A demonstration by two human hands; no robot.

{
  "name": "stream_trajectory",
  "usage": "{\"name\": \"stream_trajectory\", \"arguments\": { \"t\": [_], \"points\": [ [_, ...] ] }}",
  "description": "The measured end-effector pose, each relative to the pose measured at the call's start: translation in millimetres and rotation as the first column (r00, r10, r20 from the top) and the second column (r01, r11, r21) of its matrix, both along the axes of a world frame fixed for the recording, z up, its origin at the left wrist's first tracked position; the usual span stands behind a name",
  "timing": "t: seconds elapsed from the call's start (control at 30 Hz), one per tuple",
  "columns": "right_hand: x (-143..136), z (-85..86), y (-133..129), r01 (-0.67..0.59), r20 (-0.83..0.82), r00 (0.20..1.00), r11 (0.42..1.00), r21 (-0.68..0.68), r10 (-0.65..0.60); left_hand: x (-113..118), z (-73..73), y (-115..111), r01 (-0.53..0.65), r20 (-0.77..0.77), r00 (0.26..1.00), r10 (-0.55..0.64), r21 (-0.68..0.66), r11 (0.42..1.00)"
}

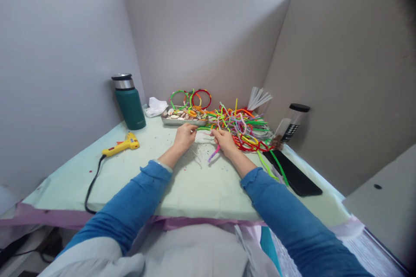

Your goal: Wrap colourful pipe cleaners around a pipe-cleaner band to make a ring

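My left hand [186,136] is closed in front of the metal tray, its fingertips pinched on something I cannot make out. To its right, my right hand [222,140] pinches a fuzzy pipe cleaner; a pink and purple length [213,154] hangs below its fingers. A green strand [203,129] lies just behind the gap between both hands. On the table below them is a thin pale wire [196,156]. The tray [185,122] holds shells. Right behind my right hand spreads a tangled pile of colourful pipe cleaners [242,123].
A yellow glue gun [121,145] with a black cord lies left, near a green bottle [130,106] and white tissue [156,106]. Coloured rings [202,91] stand behind the tray. Glue sticks [258,98], a clear bottle [294,123] and a black phone-like slab [297,177] are right. Grey partitions surround the table.
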State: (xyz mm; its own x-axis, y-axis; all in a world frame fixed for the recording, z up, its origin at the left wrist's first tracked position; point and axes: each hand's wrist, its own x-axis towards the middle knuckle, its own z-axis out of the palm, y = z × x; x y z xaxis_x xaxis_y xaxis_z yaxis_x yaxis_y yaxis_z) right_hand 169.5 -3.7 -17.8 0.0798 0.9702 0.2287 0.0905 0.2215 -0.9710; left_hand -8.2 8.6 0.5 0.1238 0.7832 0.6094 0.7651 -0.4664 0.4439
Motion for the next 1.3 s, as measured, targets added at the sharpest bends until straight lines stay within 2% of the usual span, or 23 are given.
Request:
{"name": "stream_trajectory", "arguments": {
  "t": [0.33,0.4,0.47,0.6,0.7,0.9,0.97,1.03,1.1,1.17,1.23,1.3],
  "points": [
    [-1.3,2.3,-2.4,-0.018,0.015,1.0,1.0,0.023,0.018,-0.1,-0.9,2.3,-0.044,0.01,0.999,0.045,-0.049,0.998],
    [-1.1,2.4,-2.7,-0.017,0.029,0.999,1.0,0.024,0.017,0.1,1.3,1.0,-0.046,0.049,0.997,0.052,-0.123,0.991],
    [-0.8,2.0,-2.6,-0.019,0.039,0.999,0.999,0.028,0.018,0.0,2.7,0.1,-0.027,0.122,0.991,0.06,-0.254,0.967],
    [0.2,0.0,-1.4,-0.033,0.045,0.998,0.998,0.051,0.031,-0.7,2.4,0.1,0.126,0.346,0.937,0.053,-0.473,0.872],
    [1.0,-1.0,-0.7,-0.032,0.052,0.998,0.998,0.054,0.029,-0.2,2.4,0.3,0.278,0.528,0.846,0.07,-0.551,0.787],
    [1.5,-0.6,-1.0,-0.043,0.045,0.998,0.997,0.07,0.039,-0.3,6.8,-1.9,0.573,0.793,0.597,0.118,-0.525,0.629],
    [1.4,-0.2,-1.2,-0.044,0.043,0.998,0.997,0.071,0.041,-1.4,8.2,-2.5,0.653,0.83,0.544,0.126,-0.512,0.558],
    [1.3,0.1,-1.4,-0.044,0.044,0.998,0.997,0.069,0.041,-2.2,9.1,-2.9,0.695,0.847,0.515,0.135,-0.504,0.513],
    [1.3,0.4,-1.7,-0.037,0.047,0.998,0.997,0.063,0.034,-2.4,9.5,-3.3,0.697,0.849,0.514,0.123,-0.497,0.516],
    [1.3,0.8,-1.8,-0.023,0.047,0.999,0.998,0.052,0.02,-2.1,9.4,-3.7,0.66,0.833,0.546,0.091,-0.495,0.565],
    [1.6,1.1,-1.8,-0.008,0.04,0.999,0.999,0.037,0.007,-1.6,8.9,-4.2,0.605,0.788,0.615,0.029,-0.496,0.624],
    [1.8,0.8,-1.3,0.001,0.03,1.0,1.0,0.023,-0.002,-1.6,8.1,-4.3,0.524,0.686,0.726,-0.047,-0.508,0.684]
  ]
}}
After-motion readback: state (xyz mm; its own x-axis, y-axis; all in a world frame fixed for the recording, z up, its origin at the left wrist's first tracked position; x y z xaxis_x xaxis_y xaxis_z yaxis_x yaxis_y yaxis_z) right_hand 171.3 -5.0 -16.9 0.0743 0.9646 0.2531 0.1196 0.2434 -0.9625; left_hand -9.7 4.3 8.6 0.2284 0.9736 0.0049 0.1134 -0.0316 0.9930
